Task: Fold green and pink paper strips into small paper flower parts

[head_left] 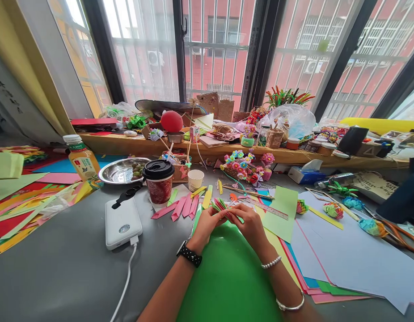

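Observation:
My left hand and my right hand meet over a green sheet on the grey table. Both pinch a small folded paper piece made of pink and green strips, fanned out at the top left. The left wrist wears a black watch, the right wrist a bead bracelet and a bangle. Folded pink paper strips lie just left of my hands, beside a lidded paper cup.
A white power bank with cable lies at left. Coloured paper sheets spread at far left, more sheets at right. A steel plate, juice bottle, paper flowers and orange scissors surround the work area.

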Motion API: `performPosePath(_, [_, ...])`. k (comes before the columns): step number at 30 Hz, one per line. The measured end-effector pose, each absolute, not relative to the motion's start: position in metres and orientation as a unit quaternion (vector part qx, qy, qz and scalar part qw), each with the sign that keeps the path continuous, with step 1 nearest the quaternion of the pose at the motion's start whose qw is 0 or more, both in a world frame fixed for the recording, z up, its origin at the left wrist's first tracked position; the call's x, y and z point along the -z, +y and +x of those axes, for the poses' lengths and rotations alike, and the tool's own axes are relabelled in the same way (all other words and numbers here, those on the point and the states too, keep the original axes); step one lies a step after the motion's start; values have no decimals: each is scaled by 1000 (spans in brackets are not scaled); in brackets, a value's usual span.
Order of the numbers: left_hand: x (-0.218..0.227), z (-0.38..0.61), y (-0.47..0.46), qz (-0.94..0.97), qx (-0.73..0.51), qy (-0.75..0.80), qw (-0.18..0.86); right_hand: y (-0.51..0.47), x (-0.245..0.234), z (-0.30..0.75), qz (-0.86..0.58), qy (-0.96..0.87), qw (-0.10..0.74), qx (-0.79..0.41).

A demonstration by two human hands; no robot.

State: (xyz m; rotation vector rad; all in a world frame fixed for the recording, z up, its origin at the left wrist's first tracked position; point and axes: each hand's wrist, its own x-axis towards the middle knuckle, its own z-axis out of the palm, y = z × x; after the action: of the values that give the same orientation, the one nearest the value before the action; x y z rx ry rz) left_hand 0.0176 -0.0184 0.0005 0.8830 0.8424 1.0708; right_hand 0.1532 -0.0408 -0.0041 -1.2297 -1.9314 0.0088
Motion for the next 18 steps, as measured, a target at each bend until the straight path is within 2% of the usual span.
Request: performPosePath(18, [-1,17,-20,385,-489,384,681,-42,4,147,-489,-781,389,3])
